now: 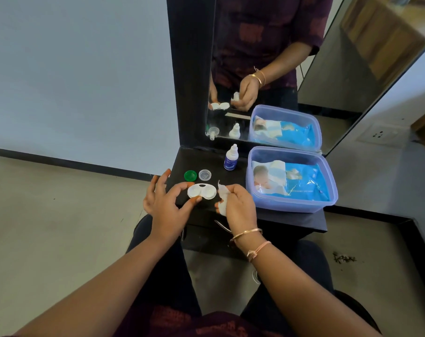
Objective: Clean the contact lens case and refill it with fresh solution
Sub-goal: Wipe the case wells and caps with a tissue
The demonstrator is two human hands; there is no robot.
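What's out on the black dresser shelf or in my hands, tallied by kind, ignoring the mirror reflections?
White twin-well plastic contact lens case: 1
Round plastic caps, green cap and clear cap: 2
White dropper bottle, blue label: 1
Crumpled white tissue piece: 1
Translucent lilac plastic box: 1
Blue wipes pack inside it: 1
Total: 7

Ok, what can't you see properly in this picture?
Head view:
Print on the solution bottle: too small to read.
Wells of the contact lens case: wet or dry, too small.
Most of the white wipe: hidden inside the right hand.
The wipes pack: blurred by the plastic box.
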